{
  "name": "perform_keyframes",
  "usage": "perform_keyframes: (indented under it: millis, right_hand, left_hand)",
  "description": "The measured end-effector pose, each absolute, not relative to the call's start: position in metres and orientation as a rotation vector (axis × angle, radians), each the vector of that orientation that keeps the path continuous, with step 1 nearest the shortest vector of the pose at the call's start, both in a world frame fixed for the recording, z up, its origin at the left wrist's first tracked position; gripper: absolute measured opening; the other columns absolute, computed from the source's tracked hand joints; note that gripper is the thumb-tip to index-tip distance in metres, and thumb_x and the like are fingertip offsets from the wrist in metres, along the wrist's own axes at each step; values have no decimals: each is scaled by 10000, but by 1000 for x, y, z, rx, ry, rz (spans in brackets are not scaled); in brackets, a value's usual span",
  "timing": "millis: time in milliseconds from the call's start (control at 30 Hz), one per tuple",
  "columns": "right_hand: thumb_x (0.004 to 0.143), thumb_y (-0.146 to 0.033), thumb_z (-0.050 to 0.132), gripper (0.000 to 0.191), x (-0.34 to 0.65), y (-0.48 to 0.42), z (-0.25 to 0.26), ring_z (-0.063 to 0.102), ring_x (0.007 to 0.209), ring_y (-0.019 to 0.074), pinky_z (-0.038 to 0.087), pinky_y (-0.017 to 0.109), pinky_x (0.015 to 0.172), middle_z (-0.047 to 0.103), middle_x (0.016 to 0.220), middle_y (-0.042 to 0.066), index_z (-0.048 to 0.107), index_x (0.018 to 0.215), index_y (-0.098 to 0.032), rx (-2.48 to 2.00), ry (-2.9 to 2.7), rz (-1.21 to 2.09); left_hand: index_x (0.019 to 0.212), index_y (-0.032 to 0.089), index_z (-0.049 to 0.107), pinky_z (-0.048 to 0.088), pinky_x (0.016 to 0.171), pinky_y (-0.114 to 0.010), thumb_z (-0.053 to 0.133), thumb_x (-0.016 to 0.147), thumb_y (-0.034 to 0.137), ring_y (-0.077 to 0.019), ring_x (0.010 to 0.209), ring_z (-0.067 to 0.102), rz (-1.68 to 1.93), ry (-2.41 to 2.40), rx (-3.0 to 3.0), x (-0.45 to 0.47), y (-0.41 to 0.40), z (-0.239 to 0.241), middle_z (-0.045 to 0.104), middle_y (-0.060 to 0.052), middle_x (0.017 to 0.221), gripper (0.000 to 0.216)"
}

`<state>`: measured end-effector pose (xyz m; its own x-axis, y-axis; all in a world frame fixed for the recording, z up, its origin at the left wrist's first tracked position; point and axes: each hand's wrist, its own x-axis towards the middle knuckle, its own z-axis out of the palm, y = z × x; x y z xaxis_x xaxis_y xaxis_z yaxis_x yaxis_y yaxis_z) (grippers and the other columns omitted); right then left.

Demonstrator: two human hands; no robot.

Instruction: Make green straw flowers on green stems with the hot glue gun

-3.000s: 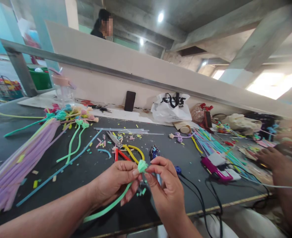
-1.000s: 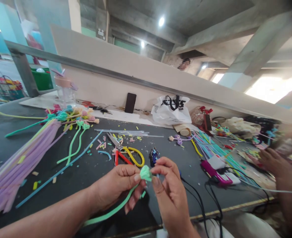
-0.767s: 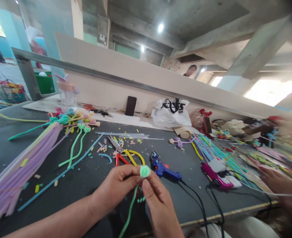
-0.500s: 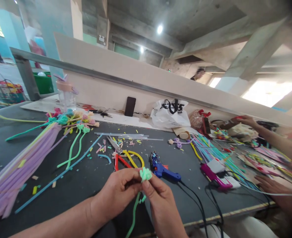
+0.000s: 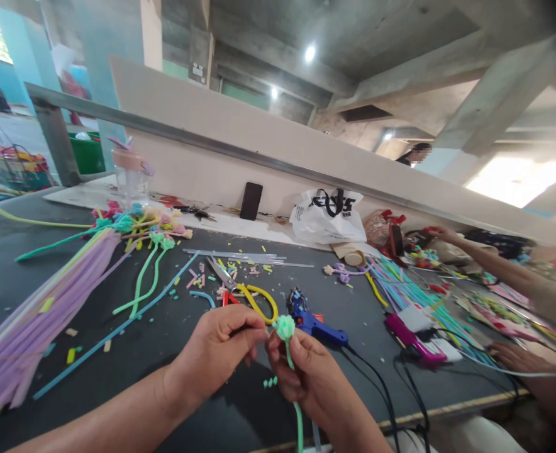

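Note:
A mint-green pipe-cleaner flower (image 5: 285, 328) stands with its ruffled head up between the thumb and fingers of my right hand (image 5: 306, 371). Its thin green stem (image 5: 299, 418) runs down past the palm toward the bottom edge. Close on its left, my left hand (image 5: 231, 340) has thumb and forefinger pinched together beside the right fingertips. Whatever that pinch may hold is too small to make out. Short green bits (image 5: 270, 382) show just below the right fingers. Yellow-handled scissors (image 5: 259, 302) lie behind my hands, partly over a red-handled tool (image 5: 229, 298).
Right of the hands lies a blue glue gun (image 5: 322, 328) with a black cord. Lilac stems (image 5: 56, 314) and finished flowers (image 5: 129, 223) fill the left. A phone (image 5: 251, 201), a white bag (image 5: 328, 217) and a bottle (image 5: 131, 173) stand behind. A co-worker's arm (image 5: 490, 264) reaches in at right.
My right hand has turned the green flower upright and shifted it slightly right, bringing its stem into view. The left fingers have come away from the flower. The co-worker's arm has reached further left.

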<state>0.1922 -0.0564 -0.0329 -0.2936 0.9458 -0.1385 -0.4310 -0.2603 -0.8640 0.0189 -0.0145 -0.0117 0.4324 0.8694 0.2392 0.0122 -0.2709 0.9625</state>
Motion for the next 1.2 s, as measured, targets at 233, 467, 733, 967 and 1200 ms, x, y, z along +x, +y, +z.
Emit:
perform_keyframes:
  millis: [233, 467, 733, 967, 1200]
  right_hand:
    - [746, -423, 675, 279, 189, -56, -33, 226, 392, -3, 154, 143, 358, 476, 651, -42, 620, 800, -154, -842, -932, 1754]
    - [757, -420, 665, 279, 188, -56, -36, 246, 402, -2, 152, 157, 384, 473, 652, -36, 645, 794, -144, -787, -948, 1780]
    - [786, -381, 646, 242, 183, -53, -41, 256, 414, 2, 154, 165, 395, 520, 686, -12, 666, 825, -143, -732, -933, 1727]
    - [780, -380, 651, 233, 183, -53, -44, 260, 418, 2, 160, 161, 392, 525, 689, -9, 675, 813, -150, -705, -930, 1713]
    - [752, -397, 675, 256, 181, -55, -43, 271, 418, 3, 168, 163, 393, 510, 675, -14, 677, 804, -146, -704, -934, 1704]
  left_hand:
    - [663, 182, 505, 414, 513, -203, 439, 870, 316, -95, 454, 487, 1086, 735, 1580, 17, -16, -12, 528, 30, 492, 256]
    - [707, 162, 491, 430, 517, -229, 478, 861, 340, -104, 505, 512, 1013, 537, 1253, 19, -12, -14, 550, 13, 581, 235]
    - [723, 133, 520, 428, 585, -238, 589, 809, 270, -108, 588, 557, 905, 369, 1087, 19, -8, -17, 606, -15, 652, 176]
    - [745, 131, 529, 409, 563, -222, 598, 793, 209, -95, 574, 545, 892, 400, 1150, 20, -8, -19, 621, -16, 666, 115]
    - [776, 142, 540, 399, 613, -234, 589, 786, 194, -96, 611, 511, 915, 463, 1186, 13, -8, -17, 581, 7, 674, 72]
